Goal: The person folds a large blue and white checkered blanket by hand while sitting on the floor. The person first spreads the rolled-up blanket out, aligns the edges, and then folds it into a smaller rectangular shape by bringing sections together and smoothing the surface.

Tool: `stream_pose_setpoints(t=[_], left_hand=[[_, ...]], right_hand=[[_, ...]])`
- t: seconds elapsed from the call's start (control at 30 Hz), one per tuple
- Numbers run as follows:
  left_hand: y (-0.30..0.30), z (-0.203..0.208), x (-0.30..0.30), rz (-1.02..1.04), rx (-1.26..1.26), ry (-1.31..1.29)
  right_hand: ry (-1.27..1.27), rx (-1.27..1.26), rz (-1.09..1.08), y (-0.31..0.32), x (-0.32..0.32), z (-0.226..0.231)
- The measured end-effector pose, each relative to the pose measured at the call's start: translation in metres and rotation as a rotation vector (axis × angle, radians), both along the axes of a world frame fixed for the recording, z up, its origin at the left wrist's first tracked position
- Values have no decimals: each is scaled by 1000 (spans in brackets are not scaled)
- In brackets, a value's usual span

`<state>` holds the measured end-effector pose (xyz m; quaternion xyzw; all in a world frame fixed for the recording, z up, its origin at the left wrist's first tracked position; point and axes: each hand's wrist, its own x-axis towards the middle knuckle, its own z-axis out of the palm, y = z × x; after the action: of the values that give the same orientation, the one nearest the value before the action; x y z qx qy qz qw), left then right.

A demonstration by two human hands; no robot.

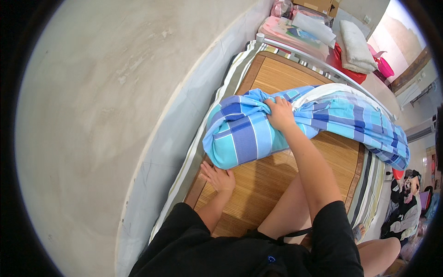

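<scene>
A blue plaid quilt [249, 134] lies bunched across the bamboo mat [258, 194] on the bed. Its left end is a thick, rounded bulge, while the right part stretches in gathered folds toward the bed's right edge. White cloth [318, 94] shows along the top of the middle. My right hand [280, 114] grips the gathered fabric near the middle, beside the bulge. Down at the bulge's lower left end, my left hand [218, 177] lies with fingers spread on the mat, its fingertips against or just under the quilt; which of the two is hidden.
A wall [115, 115] with a tiled lower part runs along the bed's left side. White rails [318, 60] stand at the bed's head. Beyond them are a rolled pale blanket [355, 44] and a pink basin [385, 68]. Clothes [404, 207] are heaped off the right side.
</scene>
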<state>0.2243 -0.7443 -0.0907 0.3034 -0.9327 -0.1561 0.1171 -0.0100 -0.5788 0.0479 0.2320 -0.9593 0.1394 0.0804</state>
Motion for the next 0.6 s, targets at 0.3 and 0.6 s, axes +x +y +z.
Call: stream_pose_setpoints(t=[0.3, 0.6], left_hand=[[-4, -10, -19, 19, 50, 35], [-24, -31, -43, 17, 130, 140]], right_hand=[[-148, 119, -72, -6, 9, 16], [-5, -160, -108, 9, 25, -15]])
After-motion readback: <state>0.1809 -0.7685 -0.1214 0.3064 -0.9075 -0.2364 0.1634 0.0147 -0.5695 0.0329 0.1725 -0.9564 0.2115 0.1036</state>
